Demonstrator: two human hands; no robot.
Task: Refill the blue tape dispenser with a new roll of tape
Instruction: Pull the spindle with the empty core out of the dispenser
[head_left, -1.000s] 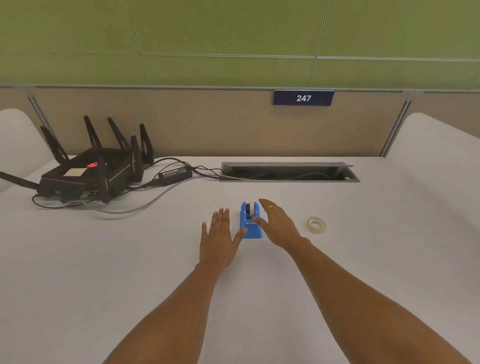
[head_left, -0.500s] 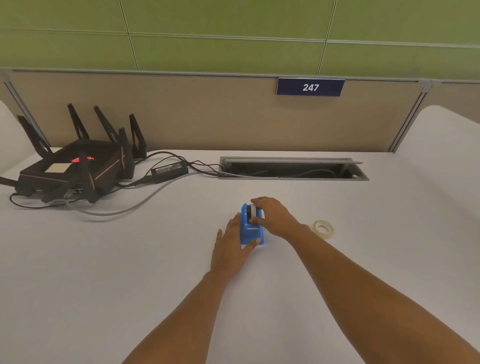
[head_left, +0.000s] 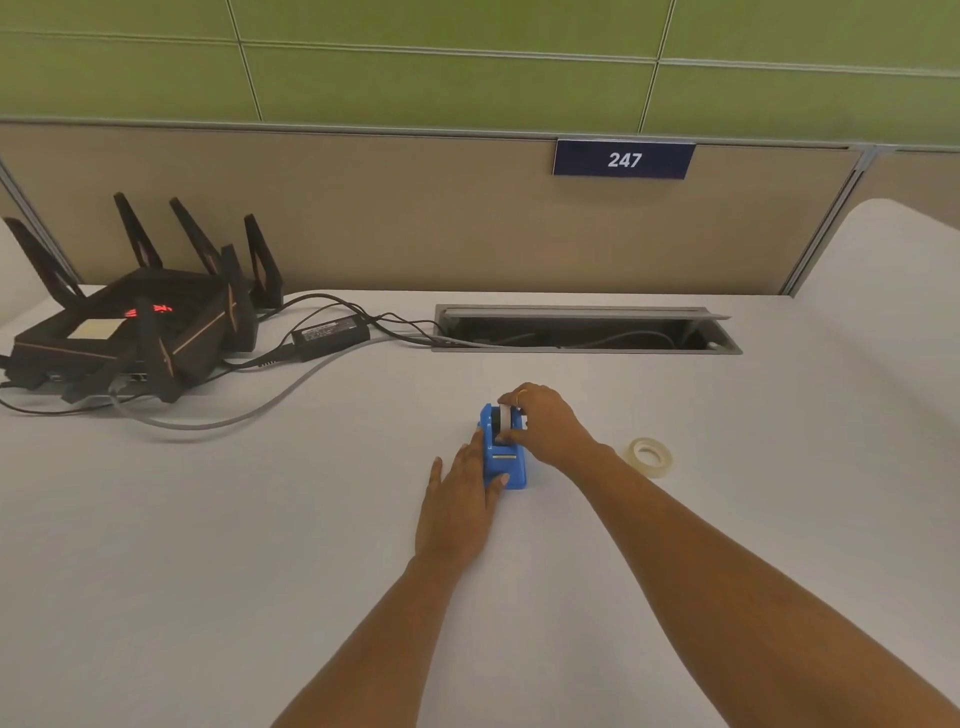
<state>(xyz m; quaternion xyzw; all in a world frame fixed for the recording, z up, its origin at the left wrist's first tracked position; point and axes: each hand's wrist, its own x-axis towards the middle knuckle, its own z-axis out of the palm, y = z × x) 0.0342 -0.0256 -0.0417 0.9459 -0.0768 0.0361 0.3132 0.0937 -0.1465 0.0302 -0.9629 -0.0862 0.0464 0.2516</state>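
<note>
The blue tape dispenser (head_left: 503, 457) stands on the white desk (head_left: 260, 519), with a white roll (head_left: 505, 417) seated in its top. My right hand (head_left: 545, 423) curls over the dispenser from the right, fingers and thumb pinching that white roll. My left hand (head_left: 460, 506) lies flat against the dispenser's left side, fingers extended, thumb tip touching its front end. A loose roll of clear tape (head_left: 649, 456) lies flat on the desk to the right of my right wrist, apart from both hands.
A black router (head_left: 135, 332) with upright antennas sits at the back left, its power brick (head_left: 330, 332) and cables trailing into an open cable slot (head_left: 587, 330) in the desk. A beige partition with a "247" sign (head_left: 623, 159) closes off the back.
My right hand has closed over the dispenser's top and taken hold of the white roll. My left hand slid up against the dispenser's left side. The head camera moved closer.
</note>
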